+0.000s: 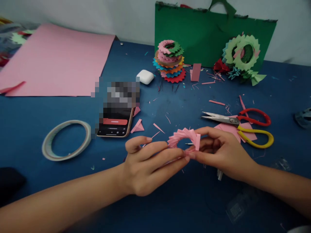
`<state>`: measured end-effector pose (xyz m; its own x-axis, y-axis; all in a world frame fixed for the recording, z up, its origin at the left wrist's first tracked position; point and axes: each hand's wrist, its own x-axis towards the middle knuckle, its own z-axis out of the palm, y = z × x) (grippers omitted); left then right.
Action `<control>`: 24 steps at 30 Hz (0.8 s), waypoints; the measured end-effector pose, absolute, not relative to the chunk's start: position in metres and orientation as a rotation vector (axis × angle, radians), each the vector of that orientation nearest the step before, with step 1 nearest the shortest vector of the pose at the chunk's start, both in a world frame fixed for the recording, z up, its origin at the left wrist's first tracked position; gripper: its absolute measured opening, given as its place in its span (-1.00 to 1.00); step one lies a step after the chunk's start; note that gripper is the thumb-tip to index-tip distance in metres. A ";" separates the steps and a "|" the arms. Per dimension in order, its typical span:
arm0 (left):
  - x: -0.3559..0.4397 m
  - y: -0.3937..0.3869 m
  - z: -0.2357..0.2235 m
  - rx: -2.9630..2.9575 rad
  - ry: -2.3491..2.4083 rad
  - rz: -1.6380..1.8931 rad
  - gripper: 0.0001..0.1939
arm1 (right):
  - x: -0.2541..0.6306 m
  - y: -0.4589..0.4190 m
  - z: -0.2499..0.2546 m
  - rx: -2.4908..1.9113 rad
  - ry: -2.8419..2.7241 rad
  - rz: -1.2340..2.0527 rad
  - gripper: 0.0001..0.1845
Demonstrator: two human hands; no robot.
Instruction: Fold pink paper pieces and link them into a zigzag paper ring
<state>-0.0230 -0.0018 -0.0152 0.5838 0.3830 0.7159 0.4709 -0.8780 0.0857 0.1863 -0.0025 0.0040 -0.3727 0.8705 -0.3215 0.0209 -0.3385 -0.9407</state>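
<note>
A pink folded-paper ring point(184, 135), made of interlocked pleated pieces, is held up over the blue table between both hands. My left hand point(150, 161) closes its fingers on the ring's lower left side, with the index finger and thumb area partly hidden. My right hand point(222, 150) pinches the ring's right end, where a flat pink strip stands up. A thin metallic tip point(188, 143) shows inside the ring, and a pale rod end point(220, 174) sticks out below my right hand; I cannot tell whether they belong together.
Scissors point(233, 120) with red and yellow handles lie on pink paper pieces at the right. A tape roll point(46, 145), a phone point(115, 126) and a white case point(145, 77) lie left. Stacked paper rings point(170, 63) and a green board point(189, 35) stand behind.
</note>
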 end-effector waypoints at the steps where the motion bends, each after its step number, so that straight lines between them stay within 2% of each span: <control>1: -0.022 -0.001 -0.016 -2.688 -0.797 -1.278 -0.67 | 0.188 -0.002 0.004 -1.203 -1.316 1.724 -0.60; 3: -0.019 0.000 -0.019 -2.665 -1.001 -1.577 -0.32 | 0.191 0.000 0.003 -1.159 -1.441 1.589 -0.62; 4: -0.018 0.001 -0.020 -2.676 -1.130 -1.715 -0.23 | 0.193 0.000 0.003 -1.130 -1.515 1.515 -0.62; 5: -0.017 0.003 -0.020 -2.726 -1.258 -1.813 -0.24 | 0.195 0.000 0.002 -1.096 -1.587 1.444 -0.60; 6: -0.016 0.005 -0.021 -2.839 -1.370 -1.844 -0.36 | 0.196 0.000 0.002 -1.064 -1.651 1.379 -0.59; 9: -0.014 0.010 -0.019 -3.236 -1.603 -1.708 -0.87 | 0.198 0.001 -0.001 -1.032 -1.756 1.240 -0.58; 10: -0.014 0.011 -0.018 -3.308 -1.637 -1.677 -0.96 | 0.198 0.001 -0.002 -1.041 -1.768 1.213 -0.59; 16: -0.016 0.012 -0.017 -3.363 -1.711 -1.721 -0.94 | 0.197 0.002 -0.001 -1.110 -1.775 1.177 -0.64; 24: -0.017 0.010 -0.017 -3.306 -1.371 -1.604 -0.82 | 0.196 -0.002 -0.003 -1.162 -1.782 1.148 -0.64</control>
